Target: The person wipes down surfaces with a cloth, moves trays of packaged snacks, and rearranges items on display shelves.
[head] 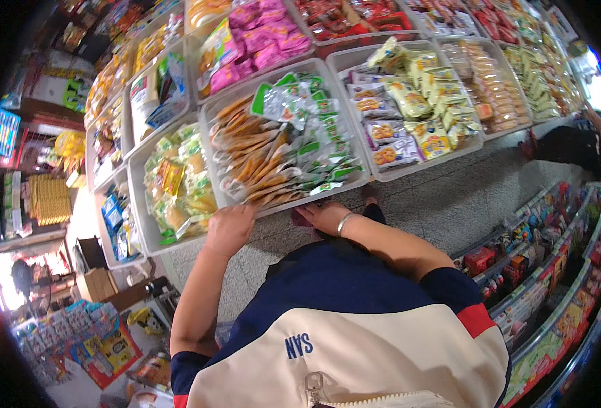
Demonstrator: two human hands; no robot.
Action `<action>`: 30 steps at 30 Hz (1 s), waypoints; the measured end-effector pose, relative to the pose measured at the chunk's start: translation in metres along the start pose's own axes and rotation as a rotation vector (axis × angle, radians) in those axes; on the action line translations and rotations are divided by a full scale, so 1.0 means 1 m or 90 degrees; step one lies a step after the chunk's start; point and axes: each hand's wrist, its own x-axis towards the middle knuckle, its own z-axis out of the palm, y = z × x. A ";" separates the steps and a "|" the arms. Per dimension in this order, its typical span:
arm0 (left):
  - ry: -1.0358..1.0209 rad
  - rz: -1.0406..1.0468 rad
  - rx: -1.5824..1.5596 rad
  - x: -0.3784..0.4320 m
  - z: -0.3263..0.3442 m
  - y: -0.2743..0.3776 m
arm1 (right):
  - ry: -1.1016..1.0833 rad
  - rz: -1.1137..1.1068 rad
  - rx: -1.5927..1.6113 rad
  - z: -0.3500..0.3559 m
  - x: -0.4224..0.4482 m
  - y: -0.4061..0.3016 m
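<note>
My left hand [232, 229] is curled over the front rim of a white plastic bin [280, 206], at the corner where it meets the bin to its left. My right hand [328, 217] reaches beneath the front edge of the same bin, its fingertips partly hidden and a bracelet on the wrist. Inside the bin, orange-brown snacks in clear sleeves [262, 163] fill the left half. Green-and-clear snack packets [326, 135] lie in the right half. The left-hand bin [142, 224] holds green-and-white wrapped pieces [178, 178] with one yellow-orange packet [169, 176] on top.
Right of my bin stands another bin [407, 171] of purple and pale-yellow packets. Pink packets [264, 38] and red packets [331, 18] fill bins behind. Shelves of small goods [535, 265] run along my right. A cardboard box [96, 285] and a dark fan [22, 275] are at left.
</note>
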 end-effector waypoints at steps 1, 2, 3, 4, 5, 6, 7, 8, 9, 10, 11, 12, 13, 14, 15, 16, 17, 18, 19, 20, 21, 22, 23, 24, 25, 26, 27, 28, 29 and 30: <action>-0.011 -0.013 -0.015 0.001 -0.003 0.000 | 0.005 0.018 -0.003 0.004 -0.013 0.009; -0.001 0.003 -0.015 0.002 -0.004 0.001 | 0.050 0.066 0.078 0.012 -0.025 0.019; -0.012 -0.003 -0.012 0.003 -0.003 0.002 | 0.100 0.111 0.159 0.017 -0.038 0.025; -0.023 -0.009 -0.007 0.004 -0.002 0.001 | 0.102 0.186 0.144 0.014 -0.052 0.028; -0.015 0.004 -0.005 0.004 -0.001 0.002 | 0.110 0.200 0.141 0.023 -0.063 0.036; -0.009 0.001 0.004 0.005 -0.001 0.003 | 0.182 0.261 0.136 0.038 -0.074 0.048; -0.005 -0.007 0.011 0.005 0.001 0.003 | 0.251 0.317 0.129 0.044 -0.086 0.054; 0.010 0.000 0.004 0.003 0.002 0.004 | 0.258 0.331 0.126 0.050 -0.100 0.059; 0.018 0.015 0.004 0.002 0.003 0.003 | 0.336 0.420 0.195 0.048 -0.115 0.061; 0.012 0.011 0.013 0.001 0.004 0.003 | 0.417 0.506 0.264 0.047 -0.129 0.064; 0.006 0.005 0.022 0.000 0.005 0.002 | 0.426 0.519 0.260 0.055 -0.138 0.073; 0.016 0.024 0.023 0.002 0.007 0.003 | 0.514 0.598 0.280 0.067 -0.146 0.083; 0.008 0.014 0.032 0.001 0.009 0.003 | 0.602 0.669 0.302 0.066 -0.151 0.089; 0.000 0.003 0.040 0.000 0.010 0.003 | 0.660 0.687 0.320 0.065 -0.154 0.094; 0.008 0.019 0.045 0.001 0.009 0.005 | 0.674 0.700 0.316 0.064 -0.150 0.098; 0.003 0.009 0.039 0.004 0.006 0.007 | 0.646 0.712 0.367 0.065 -0.144 0.103; -0.003 -0.002 0.033 0.006 0.005 0.009 | 0.618 0.722 0.417 0.065 -0.136 0.107; 0.007 0.013 0.035 0.006 0.006 0.009 | 0.636 0.715 0.437 0.066 -0.123 0.109; 0.011 -0.002 0.025 0.003 0.008 0.007 | 0.651 0.703 0.458 0.065 -0.110 0.108; 0.012 -0.019 0.016 0.001 0.010 0.006 | 0.695 0.730 0.498 0.062 -0.102 0.107; 0.018 -0.011 0.020 0.000 0.010 0.006 | 0.738 0.754 0.541 0.060 -0.098 0.108; 0.015 -0.032 0.015 0.000 0.010 0.007 | 0.816 0.714 0.486 0.065 -0.098 0.113; 0.012 -0.054 0.009 0.001 0.009 0.008 | 0.825 0.718 0.488 0.069 -0.100 0.123; 0.007 -0.074 -0.012 0.001 0.008 0.011 | 0.774 0.722 0.482 0.072 -0.104 0.128; 0.005 -0.069 -0.006 0.003 0.006 0.013 | 0.723 0.725 0.476 0.075 -0.106 0.132; -0.019 -0.087 0.000 0.005 0.004 0.014 | 0.735 0.771 0.539 0.077 -0.110 0.138; -0.043 -0.113 0.006 0.005 0.003 0.016 | 0.735 0.768 0.545 0.067 -0.118 0.140; -0.045 -0.124 0.001 0.005 0.002 0.018 | 0.733 0.799 0.545 0.059 -0.127 0.141; -0.048 -0.125 0.004 0.006 0.001 0.020 | 0.730 0.830 0.545 0.056 -0.133 0.146; -0.053 -0.141 0.013 0.009 0.000 0.022 | 0.800 0.850 0.567 0.061 -0.134 0.155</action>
